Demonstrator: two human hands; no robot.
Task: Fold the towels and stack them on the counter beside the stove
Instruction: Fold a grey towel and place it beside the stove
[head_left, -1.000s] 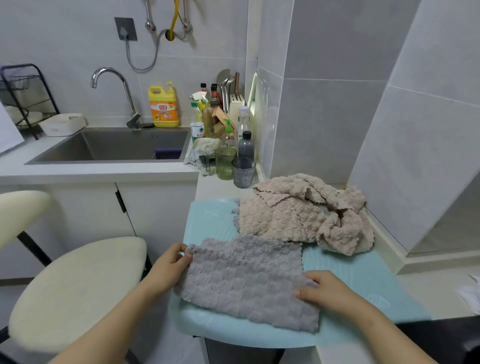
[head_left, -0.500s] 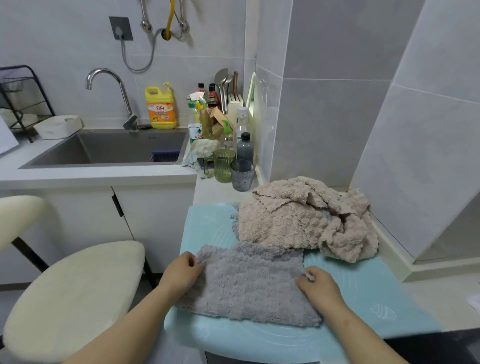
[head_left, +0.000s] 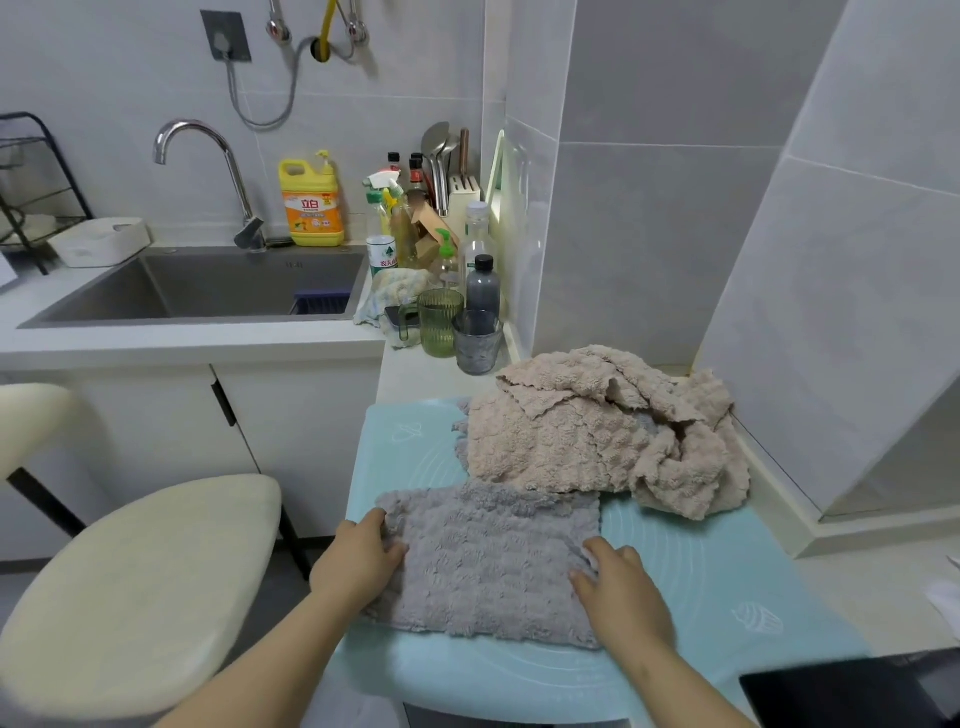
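The grey towel (head_left: 488, 561) lies flat on the pale blue mat (head_left: 727, 587) in the lower centre of the frame, where the mat covers the desk (head_left: 431, 371). The left hand (head_left: 358, 561) rests on the towel's left edge, thumb and fingers (head_left: 382, 519) closed lightly on the upper left corner of the fabric, which suggests a pinch ready for lifting a fold. The right hand (head_left: 623, 592) lies palm down on the right edge, fingers (head_left: 597, 548) spread and partly curled into the pile; whether they grip the cloth or only press it is not clear. Holding both side edges keeps the soft, textured cloth square and stops it from sliding on the smooth mat. The towel appears already reduced to a compact rectangle, so the step in hand is judged to be smoothing or a further fold. The beige towel (head_left: 597, 441) lies crumpled in the upper right part of the mat, touching and slightly overlapping the grey towel's far edge; it is not yet folded. A green cup (head_left: 439, 322) and a grey glass (head_left: 477, 343) stand beyond the mat, near the sink (head_left: 208, 286). A dark surface (head_left: 857, 696) at the lower right corner may be the stove.
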